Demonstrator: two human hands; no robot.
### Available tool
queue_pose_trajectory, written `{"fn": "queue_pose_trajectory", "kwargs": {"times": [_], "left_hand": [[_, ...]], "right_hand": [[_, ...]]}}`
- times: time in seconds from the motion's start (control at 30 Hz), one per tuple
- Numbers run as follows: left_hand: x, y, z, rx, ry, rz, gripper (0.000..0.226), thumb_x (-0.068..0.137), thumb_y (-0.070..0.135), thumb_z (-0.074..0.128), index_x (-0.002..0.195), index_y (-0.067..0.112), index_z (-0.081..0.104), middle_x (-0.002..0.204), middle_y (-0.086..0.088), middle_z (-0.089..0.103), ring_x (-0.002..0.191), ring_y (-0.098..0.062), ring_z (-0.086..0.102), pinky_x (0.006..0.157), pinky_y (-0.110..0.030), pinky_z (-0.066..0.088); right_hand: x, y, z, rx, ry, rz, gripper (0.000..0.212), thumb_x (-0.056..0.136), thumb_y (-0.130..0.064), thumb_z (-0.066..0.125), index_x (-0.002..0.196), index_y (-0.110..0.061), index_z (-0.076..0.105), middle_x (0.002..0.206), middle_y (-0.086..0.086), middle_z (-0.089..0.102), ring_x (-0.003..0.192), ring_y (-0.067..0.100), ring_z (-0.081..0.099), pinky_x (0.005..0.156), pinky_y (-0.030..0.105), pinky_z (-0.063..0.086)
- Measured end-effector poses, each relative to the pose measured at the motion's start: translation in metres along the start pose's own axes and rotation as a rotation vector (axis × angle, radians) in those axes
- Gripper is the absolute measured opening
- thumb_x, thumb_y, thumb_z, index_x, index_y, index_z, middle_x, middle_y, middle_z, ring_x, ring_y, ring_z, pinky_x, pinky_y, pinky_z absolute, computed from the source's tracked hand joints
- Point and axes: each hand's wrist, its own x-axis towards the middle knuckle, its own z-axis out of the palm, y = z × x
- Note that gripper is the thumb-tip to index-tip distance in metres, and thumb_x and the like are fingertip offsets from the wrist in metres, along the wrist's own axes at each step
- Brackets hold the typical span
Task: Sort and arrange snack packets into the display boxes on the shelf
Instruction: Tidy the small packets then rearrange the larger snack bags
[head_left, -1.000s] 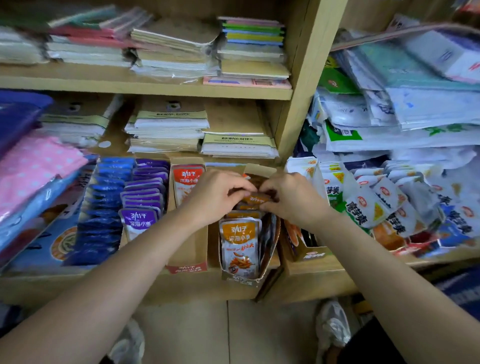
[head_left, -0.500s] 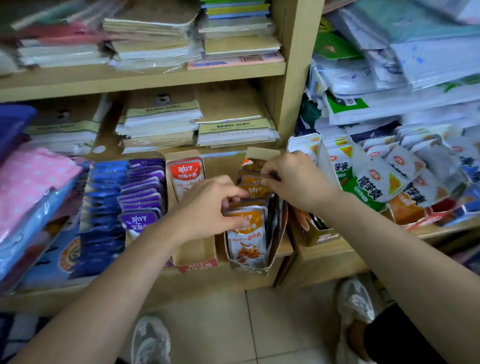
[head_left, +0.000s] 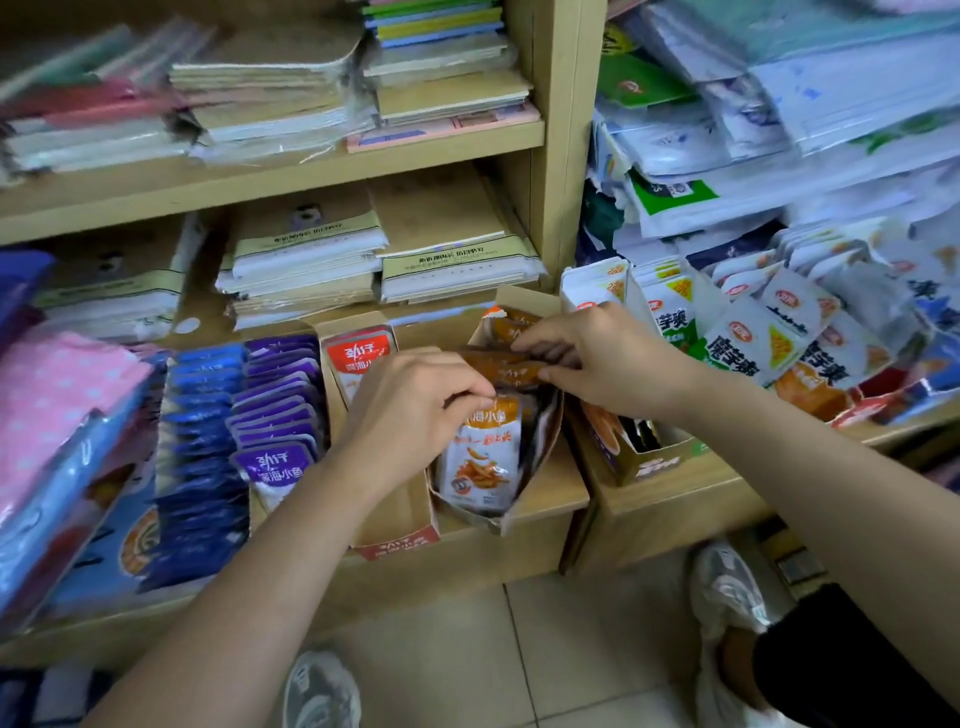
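A cardboard display box (head_left: 540, 470) in the middle of the lower shelf holds a row of orange snack packets (head_left: 480, 457). My left hand (head_left: 410, 410) pinches the top edge of the front orange packet. My right hand (head_left: 608, 358) grips the orange packets (head_left: 506, 369) further back in the same box. To the left, a second brown display box (head_left: 400, 530) holds red packets (head_left: 358, 353) behind my left hand. Rows of purple packets (head_left: 275, 410) and blue packets (head_left: 202, 441) stand at the left.
White and green snack packets (head_left: 753, 338) are heaped on the right shelf beside another small box (head_left: 649, 457). Stacks of notebooks (head_left: 311, 265) fill the shelves above. Pink dotted wrapped goods (head_left: 57, 405) lie at far left. Tiled floor and my shoes show below.
The view has tilted down and shifted. My left hand moved down to the front orange packet; my right hand stayed on the packets at the back of the box.
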Motion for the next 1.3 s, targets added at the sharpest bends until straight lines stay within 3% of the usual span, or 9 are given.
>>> {"fn": "queue_pose_trajectory", "kwargs": {"times": [0.17,0.33,0.43,0.5,0.63,0.77,1.0,1.2,1.3], "left_hand": [[-0.005,-0.011,0.016,0.021,0.032,-0.080,0.014,0.086,0.022,0.078,0.100,0.021,0.078,0.093,0.009,0.073,0.079,-0.008,0.063,0.074,-0.040,0.059],[-0.012,-0.011,0.020,0.031,0.087,-0.153,0.037,0.085,0.027,0.074,0.120,0.017,0.068,0.117,0.004,0.063,0.095,-0.012,0.062,0.080,-0.034,0.059],[-0.022,0.003,0.012,0.031,0.152,-0.139,0.015,0.084,0.031,0.078,0.091,0.020,0.072,0.089,0.010,0.062,0.070,0.001,0.057,0.063,-0.024,0.055],[-0.031,0.014,0.010,-0.020,0.027,-0.181,0.021,0.084,0.046,0.075,0.089,0.026,0.076,0.077,0.017,0.066,0.064,0.007,0.059,0.059,-0.023,0.057],[-0.043,0.021,0.023,0.110,-0.229,-0.218,0.041,0.086,0.064,0.064,0.113,0.035,0.074,0.093,0.017,0.076,0.078,0.000,0.067,0.068,-0.027,0.058],[-0.043,0.023,0.026,-0.001,-0.209,-0.296,0.024,0.092,0.045,0.068,0.110,0.031,0.077,0.094,0.016,0.077,0.082,0.001,0.068,0.072,-0.028,0.059],[-0.042,0.024,0.007,-0.108,0.099,-0.421,0.007,0.091,0.024,0.072,0.084,0.025,0.075,0.068,0.021,0.064,0.068,0.003,0.064,0.055,-0.016,0.048],[-0.047,0.015,-0.018,-0.379,0.224,-0.593,0.006,0.093,0.019,0.069,0.088,0.019,0.072,0.077,0.008,0.075,0.070,-0.014,0.071,0.060,-0.045,0.059],[-0.048,0.018,-0.026,-0.585,0.289,-0.724,0.007,0.096,0.015,0.066,0.091,0.014,0.070,0.077,0.001,0.076,0.066,-0.015,0.071,0.052,-0.031,0.056]], "right_hand": [[-0.021,-0.002,-0.009,-0.112,-0.017,-0.130,0.040,0.084,-0.017,0.078,0.122,-0.025,0.070,0.118,-0.006,0.069,0.108,0.012,0.061,0.096,0.028,0.051],[-0.026,-0.005,0.006,-0.284,-0.084,-0.271,0.038,0.077,-0.027,0.084,0.113,-0.028,0.072,0.106,-0.008,0.069,0.101,0.017,0.057,0.091,0.033,0.049],[-0.019,-0.004,0.013,-0.305,-0.078,-0.323,0.012,0.081,-0.023,0.079,0.091,-0.026,0.074,0.090,-0.006,0.066,0.089,0.019,0.057,0.079,0.043,0.052],[-0.018,-0.002,0.010,-0.271,-0.070,-0.283,0.006,0.085,-0.018,0.076,0.086,-0.022,0.072,0.088,-0.006,0.065,0.087,0.018,0.060,0.075,0.043,0.053],[-0.022,0.003,-0.001,-0.129,0.030,-0.148,0.006,0.091,-0.011,0.068,0.091,-0.017,0.067,0.078,-0.007,0.064,0.073,0.015,0.063,0.067,0.043,0.055],[-0.020,0.004,-0.007,0.031,0.183,-0.004,0.008,0.093,-0.014,0.066,0.093,-0.021,0.065,0.083,-0.005,0.071,0.080,0.010,0.068,0.074,0.038,0.058],[-0.016,-0.008,-0.023,0.519,0.453,0.191,0.010,0.097,-0.006,0.061,0.094,-0.015,0.060,0.077,0.007,0.073,0.066,0.013,0.071,0.062,0.025,0.058],[-0.019,-0.023,-0.029,0.817,0.575,0.274,0.014,0.093,-0.003,0.066,0.090,-0.016,0.065,0.070,0.004,0.073,0.065,0.017,0.071,0.063,0.028,0.056],[-0.023,-0.031,-0.031,0.924,0.619,0.272,0.011,0.089,-0.005,0.071,0.090,-0.015,0.067,0.073,0.006,0.074,0.065,0.019,0.070,0.065,0.029,0.056]]}}
